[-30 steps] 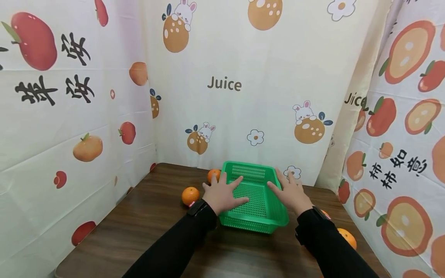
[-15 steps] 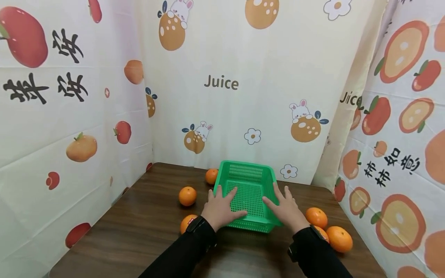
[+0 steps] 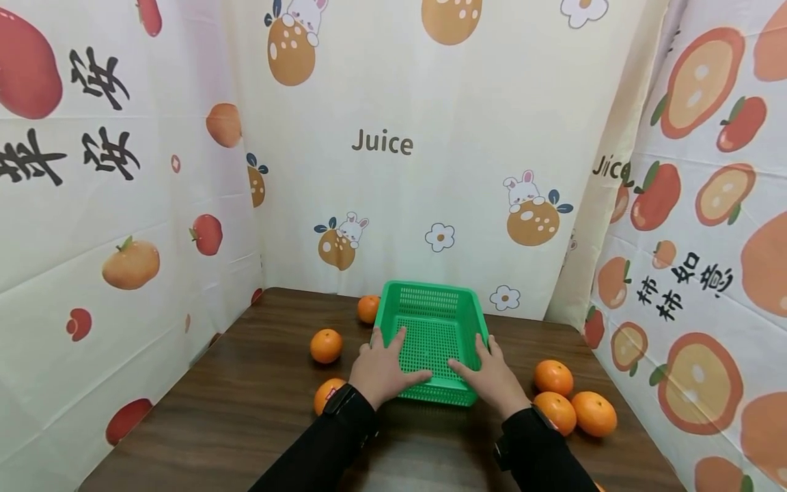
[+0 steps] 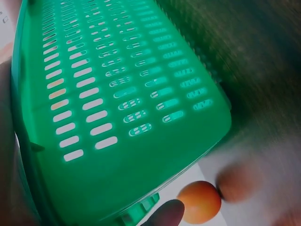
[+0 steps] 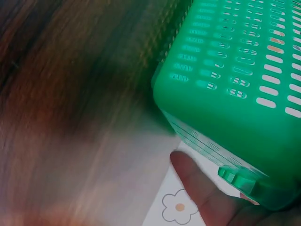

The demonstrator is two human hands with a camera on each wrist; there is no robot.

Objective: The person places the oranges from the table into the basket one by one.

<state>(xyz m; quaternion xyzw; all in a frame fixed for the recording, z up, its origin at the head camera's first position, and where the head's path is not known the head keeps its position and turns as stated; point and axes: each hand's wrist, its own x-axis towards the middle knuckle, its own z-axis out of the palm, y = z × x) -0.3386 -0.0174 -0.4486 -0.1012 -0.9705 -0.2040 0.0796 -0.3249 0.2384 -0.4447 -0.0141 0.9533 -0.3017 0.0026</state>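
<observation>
A green plastic basket with slotted walls stands on the table, its mesh bottom bare. My left hand is at its left side near the front corner, fingers spread and thumb reaching over the front. At the opposite side my right hand lies likewise, its thumb pointing inward over the basket. In the left wrist view a fingertip shows beyond the basket wall, close to an orange. Extended fingers pass under the basket's end in the right wrist view.
Left of the basket are three oranges, at the back, middle and front. Several more oranges cluster beside my right forearm. Printed cloth walls enclose the brown wooden table at back and sides.
Both hands have come lower and closer to the basket's sides, fingers still spread. The head view has shifted slightly, showing more of the oranges at right and front left.
</observation>
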